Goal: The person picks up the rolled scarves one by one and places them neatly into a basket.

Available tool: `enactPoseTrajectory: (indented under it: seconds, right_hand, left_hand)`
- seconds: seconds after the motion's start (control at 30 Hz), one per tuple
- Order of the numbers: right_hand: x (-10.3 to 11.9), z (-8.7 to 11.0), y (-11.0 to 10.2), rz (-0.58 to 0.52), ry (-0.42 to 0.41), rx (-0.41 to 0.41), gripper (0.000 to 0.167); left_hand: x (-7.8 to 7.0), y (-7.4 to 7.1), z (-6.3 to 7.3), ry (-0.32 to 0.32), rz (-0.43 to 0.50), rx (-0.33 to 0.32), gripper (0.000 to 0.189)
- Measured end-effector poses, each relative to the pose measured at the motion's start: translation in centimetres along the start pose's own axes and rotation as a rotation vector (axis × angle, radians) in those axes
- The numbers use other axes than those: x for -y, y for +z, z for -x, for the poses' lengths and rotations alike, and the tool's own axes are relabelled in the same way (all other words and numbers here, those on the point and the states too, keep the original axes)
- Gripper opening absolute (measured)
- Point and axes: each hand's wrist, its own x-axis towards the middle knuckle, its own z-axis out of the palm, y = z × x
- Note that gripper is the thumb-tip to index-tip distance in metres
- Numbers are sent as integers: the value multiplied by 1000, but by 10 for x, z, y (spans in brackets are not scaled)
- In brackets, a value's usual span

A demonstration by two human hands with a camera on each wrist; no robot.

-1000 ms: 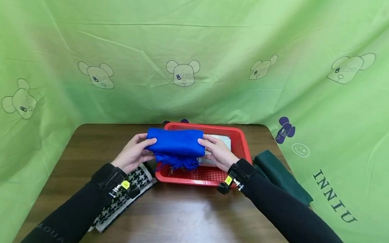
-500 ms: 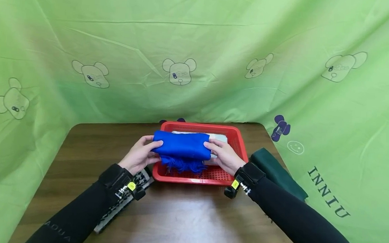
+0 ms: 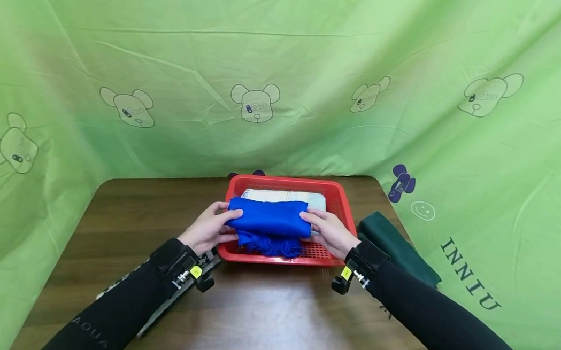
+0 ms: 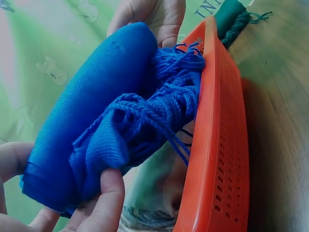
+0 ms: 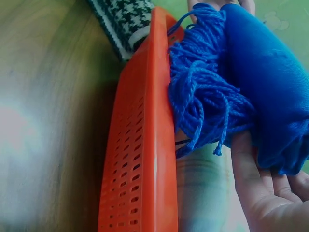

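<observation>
A folded blue scarf (image 3: pixel 268 217) with a tasselled fringe (image 4: pixel 169 92) is held level over the front part of a red basket (image 3: pixel 337 200). My left hand (image 3: pixel 211 227) grips its left end, thumb on top and fingers beneath. At the other end my right hand (image 3: pixel 331 232) holds it in the same way. In the right wrist view the fringe hangs close inside the basket's wall (image 5: pixel 154 145). A pale folded cloth (image 3: pixel 303 199) lies in the basket behind the scarf, partly hidden by it.
A dark green folded scarf (image 3: pixel 396 249) lies right of the basket, partly behind my right forearm. To the left, a black-and-white houndstooth scarf (image 5: pixel 130 21) is mostly covered by my left arm. A green curtain (image 3: pixel 283 132) hangs behind the wooden table (image 3: pixel 272 313).
Both hands have carried the blue scarf to the right and toward me, lower over the basket. More of the pale cloth behind it shows. My left forearm covers more of the houndstooth scarf.
</observation>
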Motion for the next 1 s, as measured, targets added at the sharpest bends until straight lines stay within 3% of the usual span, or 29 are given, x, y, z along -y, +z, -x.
enactPoseTrajectory:
  seconds: [0.47,0.73,1.0]
  right_hand:
    - [10,10,-6,-9,5,24,67]
    - [4,12,-9,34,44,23,68]
    - [0,15,-12,91,102,-4,62]
  left_hand:
    - [-5,9,1,-19,15,31,64]
    - [0,9,0,-51,4,49,52]
    - [6,9,-6,-99,-21,72,56]
